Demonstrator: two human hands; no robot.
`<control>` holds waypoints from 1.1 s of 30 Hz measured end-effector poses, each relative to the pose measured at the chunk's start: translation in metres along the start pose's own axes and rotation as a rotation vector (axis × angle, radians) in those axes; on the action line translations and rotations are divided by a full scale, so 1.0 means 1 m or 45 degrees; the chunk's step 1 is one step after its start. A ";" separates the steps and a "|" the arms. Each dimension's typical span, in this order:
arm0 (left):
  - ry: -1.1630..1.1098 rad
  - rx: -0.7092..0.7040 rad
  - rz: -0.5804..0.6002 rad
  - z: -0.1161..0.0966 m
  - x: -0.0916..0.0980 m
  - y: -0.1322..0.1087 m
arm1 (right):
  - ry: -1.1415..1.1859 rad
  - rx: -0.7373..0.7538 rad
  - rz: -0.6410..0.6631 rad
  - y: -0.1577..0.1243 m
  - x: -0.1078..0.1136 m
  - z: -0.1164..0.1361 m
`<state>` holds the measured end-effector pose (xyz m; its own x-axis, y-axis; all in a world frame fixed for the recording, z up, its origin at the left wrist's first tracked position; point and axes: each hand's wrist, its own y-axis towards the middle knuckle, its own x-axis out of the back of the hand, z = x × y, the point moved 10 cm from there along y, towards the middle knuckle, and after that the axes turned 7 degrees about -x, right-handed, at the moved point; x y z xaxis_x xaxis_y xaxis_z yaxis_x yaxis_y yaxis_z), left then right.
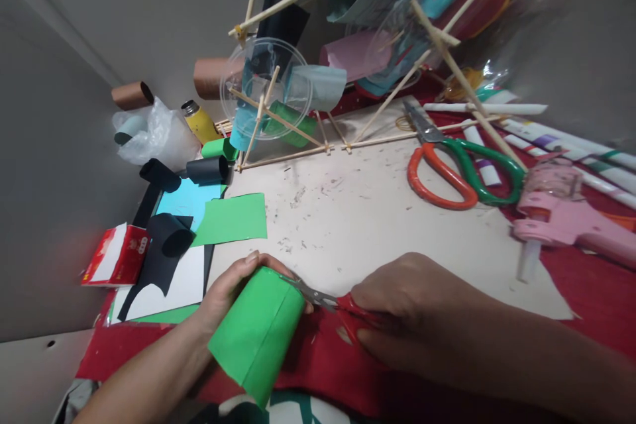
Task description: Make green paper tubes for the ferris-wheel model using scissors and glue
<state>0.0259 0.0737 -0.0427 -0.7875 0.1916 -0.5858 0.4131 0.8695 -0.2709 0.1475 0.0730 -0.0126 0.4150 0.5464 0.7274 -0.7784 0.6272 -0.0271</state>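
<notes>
Left hand [229, 285] curled round 1 green tube [261, 331] | right hand [412, 295] closed on 1 scissors [320, 297] (red-handled)

bright green paper piece [258, 334], curved like a tube wall, slanting with its far end toward the right, a straight line running along its length, small red-handled scissors [325, 301] at the paper's far end, silver blades [304, 288] overlapping its edge

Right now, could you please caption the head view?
Left hand holds green paper; right hand holds scissors at its edge.
</notes>
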 end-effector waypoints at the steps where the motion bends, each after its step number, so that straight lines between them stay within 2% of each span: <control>1: -0.021 0.021 -0.015 0.001 0.001 0.000 | -0.021 0.007 -0.017 0.000 0.001 0.000; 5: -0.058 0.015 -0.065 0.002 0.007 -0.001 | -0.081 -0.016 -0.081 0.002 0.005 -0.002; 13: -0.139 -0.110 -0.306 -0.002 0.030 -0.007 | -0.120 -0.026 -0.144 0.001 0.006 -0.006; 16: -0.263 -0.046 -0.388 0.003 0.038 -0.009 | -0.113 -0.017 -0.189 0.001 0.009 -0.005; 18: -0.356 0.058 -0.318 0.011 0.032 -0.007 | -0.128 -0.013 -0.219 0.001 0.010 -0.004; 23: -0.473 0.332 0.085 0.028 -0.002 -0.009 | -0.178 -0.003 -0.216 0.003 0.006 -0.003; 25: -0.466 0.374 0.139 0.031 -0.003 -0.010 | -0.193 -0.005 -0.214 0.003 0.005 -0.004; 29: -0.384 0.411 0.092 0.035 0.004 -0.011 | -0.203 0.021 -0.214 0.002 0.004 -0.001; 33: -0.309 0.303 0.057 0.026 0.003 -0.006 | -0.130 0.014 -0.175 0.002 0.002 0.000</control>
<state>0.0326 0.0571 -0.0626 -0.6464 0.0885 -0.7579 0.5622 0.7268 -0.3946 0.1466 0.0756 -0.0116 0.4684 0.3959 0.7899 -0.7226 0.6860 0.0847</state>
